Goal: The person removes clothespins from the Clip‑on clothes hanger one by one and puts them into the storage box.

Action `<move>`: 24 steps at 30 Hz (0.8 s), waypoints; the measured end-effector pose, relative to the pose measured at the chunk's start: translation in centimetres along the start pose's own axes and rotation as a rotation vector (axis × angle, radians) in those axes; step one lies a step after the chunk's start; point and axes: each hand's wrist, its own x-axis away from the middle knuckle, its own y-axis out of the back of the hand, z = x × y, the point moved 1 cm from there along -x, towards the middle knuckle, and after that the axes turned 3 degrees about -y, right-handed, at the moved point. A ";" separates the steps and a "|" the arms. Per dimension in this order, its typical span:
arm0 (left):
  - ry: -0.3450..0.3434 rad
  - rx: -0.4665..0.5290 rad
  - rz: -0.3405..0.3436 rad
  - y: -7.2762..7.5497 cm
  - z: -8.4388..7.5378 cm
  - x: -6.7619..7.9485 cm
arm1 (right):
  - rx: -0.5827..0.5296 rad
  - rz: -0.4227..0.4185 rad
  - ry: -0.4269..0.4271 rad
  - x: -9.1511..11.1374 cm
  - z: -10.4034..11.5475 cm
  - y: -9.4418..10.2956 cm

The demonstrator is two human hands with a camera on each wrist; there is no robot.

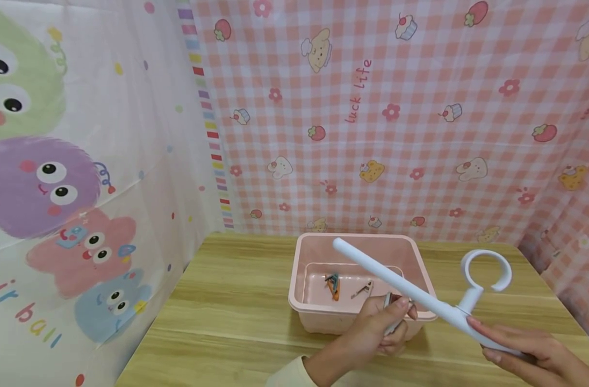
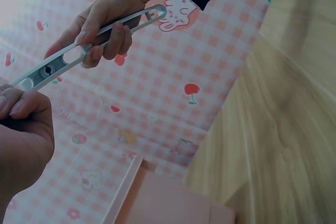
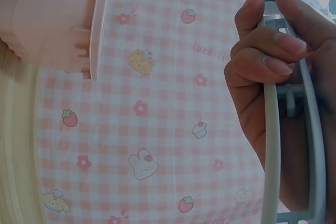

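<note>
A pale blue plastic hanger (image 1: 396, 279) with a ring-shaped hook (image 1: 488, 269) slants above the table. My right hand (image 1: 536, 349) grips it near the hook, fingers wrapped round its slotted bar (image 3: 270, 129) in the right wrist view. My left hand (image 1: 376, 328) is over the front rim of the pink bin, close to the hanger's bar. Its thumb and fingers pinch a small greyish clothespin (image 1: 392, 327), largely covered by the fingers. Inside the bin (image 1: 318, 321) lie an orange and teal clothespin pair (image 1: 332, 287) and a beige clothespin (image 1: 363, 291).
The bin stands on a wood-grain table (image 1: 217, 312). A pink checked cloth (image 1: 362, 145) hangs behind the table, and a white cloth with cartoon figures (image 1: 154, 107) hangs at the left.
</note>
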 end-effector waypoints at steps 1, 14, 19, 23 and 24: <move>0.002 0.012 0.009 0.0 0.0 0.0 | -0.002 -0.003 0.002 -0.1 0.1 0.0; 0.031 0.000 0.031 0.1 -0.1 0.2 | -0.055 0.005 0.029 -0.1 0.0 0.0; 0.010 -0.088 -0.002 0.0 -0.4 0.1 | 0.005 0.012 -0.041 0.4 0.0 0.2; 0.005 -0.272 -0.070 0.0 -0.9 0.0 | 0.100 0.026 -0.123 0.7 0.0 0.4; 0.009 -0.319 -0.082 0.0 -1.0 0.0 | 0.087 0.028 -0.114 0.7 -0.1 0.4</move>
